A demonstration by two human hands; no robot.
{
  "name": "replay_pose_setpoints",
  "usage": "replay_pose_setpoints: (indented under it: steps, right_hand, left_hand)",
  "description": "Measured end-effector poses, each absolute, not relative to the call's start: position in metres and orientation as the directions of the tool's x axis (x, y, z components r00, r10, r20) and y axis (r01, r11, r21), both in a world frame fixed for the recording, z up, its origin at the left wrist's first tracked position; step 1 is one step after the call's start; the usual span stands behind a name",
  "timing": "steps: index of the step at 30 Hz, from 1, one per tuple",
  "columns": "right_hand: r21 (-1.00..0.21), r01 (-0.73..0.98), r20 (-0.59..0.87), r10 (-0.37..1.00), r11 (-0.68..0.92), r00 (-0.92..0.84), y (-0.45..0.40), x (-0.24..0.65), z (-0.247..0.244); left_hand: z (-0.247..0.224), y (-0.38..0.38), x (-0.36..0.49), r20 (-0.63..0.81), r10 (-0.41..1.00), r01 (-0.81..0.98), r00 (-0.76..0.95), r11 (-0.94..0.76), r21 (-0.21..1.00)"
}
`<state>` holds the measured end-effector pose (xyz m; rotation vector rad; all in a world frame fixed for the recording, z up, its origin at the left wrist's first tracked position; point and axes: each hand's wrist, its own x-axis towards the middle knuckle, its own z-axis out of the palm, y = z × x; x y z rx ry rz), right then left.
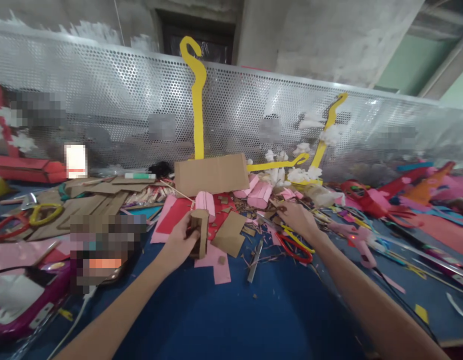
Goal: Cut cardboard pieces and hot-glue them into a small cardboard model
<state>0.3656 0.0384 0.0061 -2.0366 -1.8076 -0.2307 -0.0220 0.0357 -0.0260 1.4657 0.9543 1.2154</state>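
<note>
My left hand (182,241) is closed around a small brown cardboard piece (202,234), held upright above the pink and red sheets. Just behind it stands a pink paper roll (205,202). Farther right, my right hand (297,216) reaches over the scraps beside the yellow and red scissors (296,247); its fingertips are among small bits, and whether they hold one is too small to tell. A flat brown cardboard square (230,234) lies between my hands, with a metal blade-like strip (255,261) nearer to me.
A pink glue gun (354,239) with a cord lies right of my right hand. Behind the scraps, a cardboard piece (212,175) leans before a perforated metal panel (239,110), near a tall yellow hook shape (197,105). More scissors (46,214) and cardboard lie left.
</note>
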Motion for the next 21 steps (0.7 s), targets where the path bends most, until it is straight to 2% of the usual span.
replay_pose_setpoints:
  steps: [4, 7, 9, 13, 15, 16, 18, 21]
  right_hand:
    - [-0.459, 0.879, 0.416, 0.845, -0.125, 0.337, 0.04, 0.381, 0.015]
    - [-0.647, 0.761, 0.43, 0.806, -0.039, 0.407, 0.038, 0.378, 0.031]
    - [-0.742, 0.667, 0.423, 0.816, 0.063, 0.394, 0.031, 0.358, 0.038]
    - [-0.838, 0.482, 0.4, 0.889, 0.257, 0.223, -0.004, 0.284, 0.04]
    - [-0.867, 0.395, 0.364, 0.928, 0.305, 0.084, -0.024, 0.248, 0.038]
    - [-0.899, 0.287, 0.341, 0.94, 0.331, -0.015, -0.033, 0.234, 0.037]
    - [-0.946, 0.175, 0.243, 0.953, 0.274, -0.178, -0.045, 0.213, 0.032]
    - [-0.972, 0.129, 0.158, 0.952, 0.198, -0.264, -0.051, 0.2, 0.021]
  left_hand:
    - [-0.025, 0.033, -0.021, 0.085, 0.98, -0.123, 0.178, -0.064, 0.99]
    - [-0.02, 0.028, -0.019, -0.032, 0.985, -0.226, 0.17, 0.071, 0.972]
    - [-0.015, 0.023, -0.018, -0.093, 0.978, -0.281, 0.187, 0.144, 0.949]
    - [-0.007, 0.012, -0.014, -0.179, 0.95, -0.323, 0.257, 0.259, 0.91]
    - [-0.006, 0.009, -0.012, -0.198, 0.938, -0.33, 0.286, 0.291, 0.898]
    - [-0.006, 0.008, -0.011, -0.204, 0.934, -0.334, 0.294, 0.3, 0.893]
    - [-0.007, 0.007, -0.01, -0.208, 0.93, -0.347, 0.302, 0.311, 0.885]
    - [-0.008, 0.006, -0.007, -0.211, 0.934, -0.359, 0.289, 0.31, 0.88]
